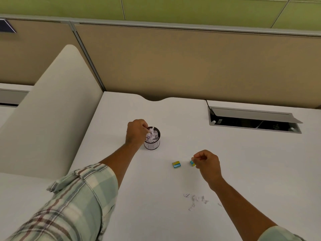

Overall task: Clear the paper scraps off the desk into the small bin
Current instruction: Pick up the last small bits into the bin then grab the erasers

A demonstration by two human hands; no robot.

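A small black bin [152, 145] with a white label stands in the middle of the white desk [243, 162], filled to the rim with crumpled paper [152, 135]. My left hand [136, 133] is at the bin's left rim, fingers pinched over the paper at the top. My right hand [206, 162] rests on the desk to the right, fingers closed on a small blue-and-yellow wrapper [192, 163]. A second blue-and-yellow wrapper [176, 164] lies loose just left of it. Several small white paper scraps [196, 200] lie scattered near my right forearm.
A tan partition wall [191, 63] runs behind the desk. An open cable hatch [253, 121] is set into the desk at the back right. A cream rounded divider panel [52, 110] stands along the desk's left edge.
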